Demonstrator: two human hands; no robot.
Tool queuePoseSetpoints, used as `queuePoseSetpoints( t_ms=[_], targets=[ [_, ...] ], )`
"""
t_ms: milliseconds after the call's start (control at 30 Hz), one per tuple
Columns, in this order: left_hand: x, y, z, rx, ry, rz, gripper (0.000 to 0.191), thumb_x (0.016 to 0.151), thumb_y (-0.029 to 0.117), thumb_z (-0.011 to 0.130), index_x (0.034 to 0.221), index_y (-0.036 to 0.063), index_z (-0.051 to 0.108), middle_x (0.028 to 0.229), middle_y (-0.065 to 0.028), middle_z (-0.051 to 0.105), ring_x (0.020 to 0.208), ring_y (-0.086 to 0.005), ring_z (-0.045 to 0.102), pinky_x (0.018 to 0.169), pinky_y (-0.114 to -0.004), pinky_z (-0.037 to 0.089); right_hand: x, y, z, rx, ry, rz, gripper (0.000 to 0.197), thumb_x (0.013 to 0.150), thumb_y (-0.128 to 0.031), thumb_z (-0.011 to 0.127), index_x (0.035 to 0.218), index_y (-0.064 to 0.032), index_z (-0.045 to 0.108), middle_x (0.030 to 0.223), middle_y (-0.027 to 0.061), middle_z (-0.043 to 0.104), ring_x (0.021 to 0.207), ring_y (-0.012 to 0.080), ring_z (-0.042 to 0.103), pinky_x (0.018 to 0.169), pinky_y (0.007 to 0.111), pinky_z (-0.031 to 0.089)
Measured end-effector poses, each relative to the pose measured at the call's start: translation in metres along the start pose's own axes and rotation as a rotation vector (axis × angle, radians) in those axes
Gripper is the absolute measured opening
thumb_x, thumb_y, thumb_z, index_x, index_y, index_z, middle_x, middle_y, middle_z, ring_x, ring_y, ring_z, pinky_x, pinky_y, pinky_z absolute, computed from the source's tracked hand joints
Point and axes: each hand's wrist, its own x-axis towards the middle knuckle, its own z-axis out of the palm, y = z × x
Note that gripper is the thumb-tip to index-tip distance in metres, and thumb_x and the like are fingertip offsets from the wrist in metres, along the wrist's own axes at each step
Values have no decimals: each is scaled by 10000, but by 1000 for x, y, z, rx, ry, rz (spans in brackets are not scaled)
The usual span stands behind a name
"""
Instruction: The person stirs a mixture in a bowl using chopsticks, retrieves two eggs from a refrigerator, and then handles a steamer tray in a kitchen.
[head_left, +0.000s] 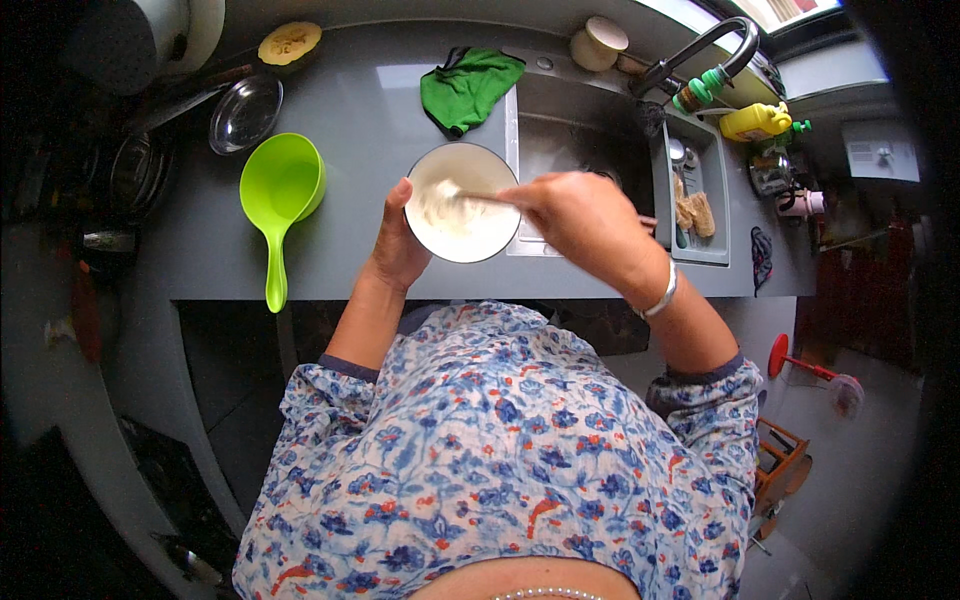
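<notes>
My left hand (400, 244) holds a white bowl (487, 232) by its left side, with the thumb up at the rim. Inside the bowl is a pale, whitish mixture (442, 206), part of it clumped. My right hand (589, 221) grips a thin utensil (484, 195), perhaps chopsticks, whose tip reaches into the mixture. Motion blurs the utensil, and its other end sticks out beyond my right hand. The bowl is over the grey counter, beside the left edge of the sink.
A lime-green dipper (281, 180) stands left on the counter (360, 142), near a clear lid (246, 112) and a cut squash (289, 43). Behind the bowl lies a green cloth (472, 86). Right are the sink (577, 124), a black faucet (697, 49), a grey drain basket (701, 251) and a yellow bottle (754, 122).
</notes>
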Motion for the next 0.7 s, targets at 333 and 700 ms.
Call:
queuePoseSetpoints(
  t_ms=[333,700],
  targets=[
    [4,-4,-4,20,10,55,844,840,679,503,1358,16,447,1276,-148,577,1163,-265,583,993,-399,482,-7,6,8,97,32,80,247,852,-73,566,1073,-85,676,833,176,669,754,360,662,702,462,529],
    [-2,-2,0,-17,-24,1,844,810,693,551,1335,35,484,1254,-118,599,1170,-233,574,1019,-363,439,-28,-4,-3,1438,-412,410,353,929,-98,532,1281,-75,527,814,41,636,641,97,651,439,193,501]
  ],
)
